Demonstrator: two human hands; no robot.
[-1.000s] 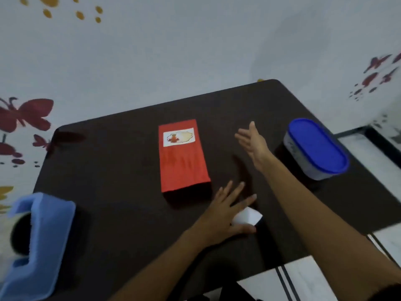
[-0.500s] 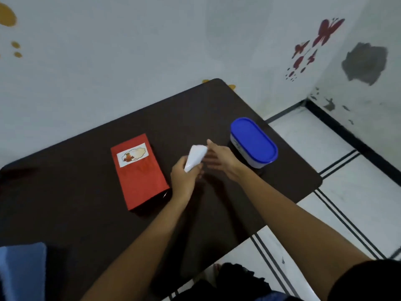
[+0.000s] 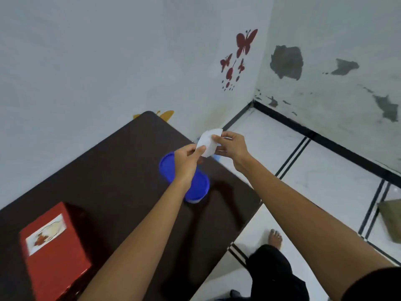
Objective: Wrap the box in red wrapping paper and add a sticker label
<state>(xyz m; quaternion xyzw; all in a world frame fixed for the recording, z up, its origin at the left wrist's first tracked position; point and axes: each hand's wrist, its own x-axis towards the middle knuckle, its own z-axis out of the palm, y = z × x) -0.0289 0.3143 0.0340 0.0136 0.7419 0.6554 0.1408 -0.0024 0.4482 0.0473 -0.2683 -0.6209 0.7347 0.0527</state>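
The box [image 3: 56, 255], wrapped in red paper with a white picture sticker [image 3: 45, 234] on top, lies at the near left of the dark table [image 3: 112, 170]. A small white piece of paper [image 3: 208, 143] is held up in the air past the table's right edge. My left hand [image 3: 186, 164] pinches its lower left corner, above the blue-lidded container. My right hand [image 3: 231, 145] pinches its right side between thumb and fingers.
A white oval container with a blue lid [image 3: 195, 187] stands near the table's right edge, partly hidden by my left hand. White tiled floor with black lines [image 3: 314, 170] lies to the right. My bare foot [image 3: 275, 237] is by the table. An olive object [image 3: 390, 220] sits at far right.
My left hand lifted the white paper off the table and carried it right, over the container; my right hand has taken hold of its other side. The view swung right.
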